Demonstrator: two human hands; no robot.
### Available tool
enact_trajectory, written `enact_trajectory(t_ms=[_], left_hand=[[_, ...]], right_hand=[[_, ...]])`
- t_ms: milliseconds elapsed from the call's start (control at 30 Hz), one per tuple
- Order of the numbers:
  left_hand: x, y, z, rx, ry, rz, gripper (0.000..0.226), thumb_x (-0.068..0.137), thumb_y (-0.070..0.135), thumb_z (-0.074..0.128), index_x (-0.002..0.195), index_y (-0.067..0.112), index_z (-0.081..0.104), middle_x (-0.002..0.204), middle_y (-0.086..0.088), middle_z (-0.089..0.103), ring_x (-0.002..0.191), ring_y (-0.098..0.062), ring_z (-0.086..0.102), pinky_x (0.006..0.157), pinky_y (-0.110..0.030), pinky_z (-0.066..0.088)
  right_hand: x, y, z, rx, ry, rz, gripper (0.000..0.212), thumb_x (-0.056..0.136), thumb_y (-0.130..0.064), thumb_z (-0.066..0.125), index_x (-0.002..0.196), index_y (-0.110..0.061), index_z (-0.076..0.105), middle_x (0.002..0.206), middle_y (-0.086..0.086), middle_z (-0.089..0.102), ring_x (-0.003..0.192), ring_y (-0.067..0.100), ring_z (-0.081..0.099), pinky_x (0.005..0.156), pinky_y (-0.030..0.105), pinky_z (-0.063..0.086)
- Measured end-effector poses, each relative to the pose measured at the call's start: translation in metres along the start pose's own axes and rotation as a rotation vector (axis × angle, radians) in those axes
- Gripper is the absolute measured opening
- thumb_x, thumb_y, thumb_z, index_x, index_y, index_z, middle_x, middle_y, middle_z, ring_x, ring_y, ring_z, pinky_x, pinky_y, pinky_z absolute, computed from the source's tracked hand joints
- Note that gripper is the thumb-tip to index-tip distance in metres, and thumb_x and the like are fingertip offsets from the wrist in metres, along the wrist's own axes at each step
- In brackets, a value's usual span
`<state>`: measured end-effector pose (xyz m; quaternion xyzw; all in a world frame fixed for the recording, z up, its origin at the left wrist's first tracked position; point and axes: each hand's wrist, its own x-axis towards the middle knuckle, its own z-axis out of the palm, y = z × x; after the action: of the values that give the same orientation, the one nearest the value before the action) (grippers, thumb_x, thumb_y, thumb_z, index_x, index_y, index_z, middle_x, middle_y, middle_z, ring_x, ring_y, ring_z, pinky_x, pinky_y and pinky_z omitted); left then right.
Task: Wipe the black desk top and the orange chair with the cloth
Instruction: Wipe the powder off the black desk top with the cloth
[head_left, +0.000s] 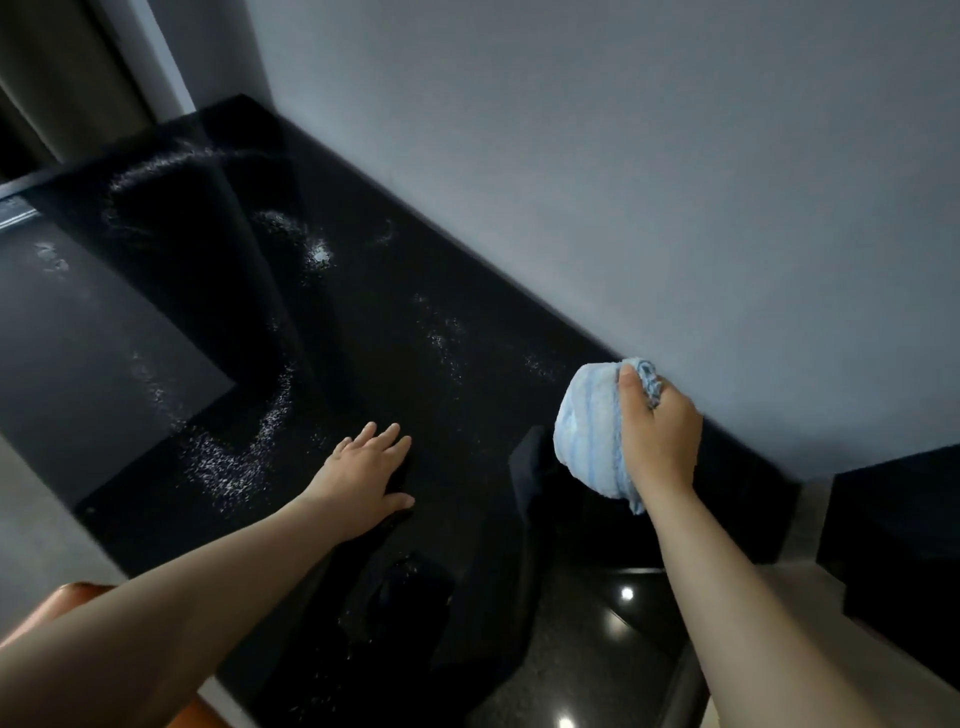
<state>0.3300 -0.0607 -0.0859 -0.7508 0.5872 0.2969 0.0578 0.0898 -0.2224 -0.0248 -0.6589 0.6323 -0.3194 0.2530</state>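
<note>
The glossy black desk top (395, 291) runs along the grey wall and carries streaks and arcs of white dust. My right hand (657, 431) grips a bunched light-blue striped cloth (587, 426) near the desk's back edge by the wall. My left hand (363, 473) rests flat on the desk, fingers straight, near the front middle. A sliver of the orange chair (52, 608) shows at the lower left, mostly hidden behind my left forearm.
A grey wall (623, 156) borders the desk at the back. A curtain and window frame (78, 78) stand at the far left. A black block (893, 545) sits at the desk's right end. Pale floor (31, 519) lies at the left.
</note>
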Motion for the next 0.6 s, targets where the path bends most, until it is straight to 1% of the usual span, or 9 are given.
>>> enact_trajectory(t_ms=[33, 133, 200, 300, 433, 467, 533, 600], left_hand=[[0.008, 0.003, -0.001, -0.001, 0.020, -0.006, 0.086, 0.091, 0.052, 0.055, 0.155, 0.022, 0.006, 0.162, 0.001, -0.001, 0.149, -0.025, -0.005, 0.121, -0.041, 0.007], [0.028, 0.004, -0.001, 0.023, 0.057, -0.044, 0.095, 0.086, 0.057, 0.057, 0.154, 0.025, 0.000, 0.161, 0.000, -0.011, 0.148, -0.028, -0.013, 0.120, -0.044, 0.003], [0.037, 0.001, 0.003, 0.043, 0.060, -0.081, 0.102, 0.082, 0.063, 0.059, 0.154, 0.029, -0.004, 0.160, 0.001, -0.019, 0.146, -0.031, -0.019, 0.119, -0.048, 0.000], [0.048, -0.003, 0.011, 0.062, 0.039, -0.124, 0.110, 0.075, 0.071, 0.059, 0.152, 0.033, -0.010, 0.157, 0.004, -0.026, 0.144, -0.033, -0.023, 0.117, -0.051, -0.003], [0.052, -0.007, 0.020, 0.015, 0.013, -0.130, 0.114, 0.072, 0.070, 0.062, 0.151, 0.035, -0.012, 0.155, 0.008, -0.030, 0.144, -0.031, -0.024, 0.117, -0.053, -0.002], [0.052, -0.007, 0.021, -0.002, 0.015, -0.130, 0.115, 0.072, 0.069, 0.064, 0.151, 0.035, -0.012, 0.154, 0.009, -0.031, 0.144, -0.030, -0.025, 0.118, -0.053, -0.003], [0.052, -0.008, 0.021, -0.024, 0.017, -0.130, 0.115, 0.071, 0.068, 0.065, 0.150, 0.036, -0.012, 0.152, 0.012, -0.032, 0.143, -0.029, -0.026, 0.118, -0.052, -0.004], [0.053, -0.008, 0.021, -0.022, 0.021, -0.127, 0.115, 0.071, 0.068, 0.065, 0.150, 0.037, -0.013, 0.151, 0.012, -0.033, 0.142, -0.028, -0.028, 0.118, -0.052, -0.005]], right_hand=[[0.013, 0.004, 0.004, -0.019, 0.001, -0.002, 0.035, 0.097, -0.036, 0.051, 0.070, -0.013, 0.054, 0.062, -0.009, 0.053, 0.060, 0.010, 0.050, 0.057, 0.026, 0.035], [0.050, 0.017, 0.018, -0.063, 0.026, -0.064, 0.037, 0.097, -0.034, 0.052, 0.068, -0.010, 0.051, 0.060, -0.003, 0.052, 0.061, 0.019, 0.050, 0.059, 0.028, 0.031], [0.073, 0.027, 0.029, -0.081, 0.036, -0.102, 0.039, 0.097, -0.035, 0.051, 0.069, -0.008, 0.053, 0.062, 0.000, 0.055, 0.061, 0.019, 0.052, 0.057, 0.028, 0.032], [0.106, 0.040, 0.047, -0.104, 0.047, -0.144, 0.040, 0.096, -0.039, 0.050, 0.071, -0.009, 0.058, 0.066, 0.001, 0.060, 0.062, 0.018, 0.055, 0.059, 0.027, 0.039], [0.134, 0.048, 0.072, -0.166, 0.048, -0.304, 0.036, 0.095, -0.037, 0.051, 0.067, -0.015, 0.051, 0.064, 0.000, 0.057, 0.061, 0.016, 0.053, 0.062, 0.026, 0.039], [0.138, 0.051, 0.079, -0.183, 0.048, -0.321, 0.036, 0.096, -0.036, 0.051, 0.068, -0.014, 0.052, 0.066, 0.003, 0.059, 0.063, 0.017, 0.053, 0.064, 0.029, 0.041], [0.145, 0.059, 0.093, -0.208, 0.040, -0.339, 0.038, 0.096, -0.037, 0.049, 0.073, -0.008, 0.059, 0.072, 0.007, 0.064, 0.070, 0.019, 0.058, 0.074, 0.032, 0.047], [0.146, 0.066, 0.106, -0.214, -0.003, -0.317, 0.038, 0.096, -0.036, 0.049, 0.085, -0.004, 0.065, 0.082, 0.008, 0.067, 0.081, 0.020, 0.063, 0.081, 0.025, 0.046]])
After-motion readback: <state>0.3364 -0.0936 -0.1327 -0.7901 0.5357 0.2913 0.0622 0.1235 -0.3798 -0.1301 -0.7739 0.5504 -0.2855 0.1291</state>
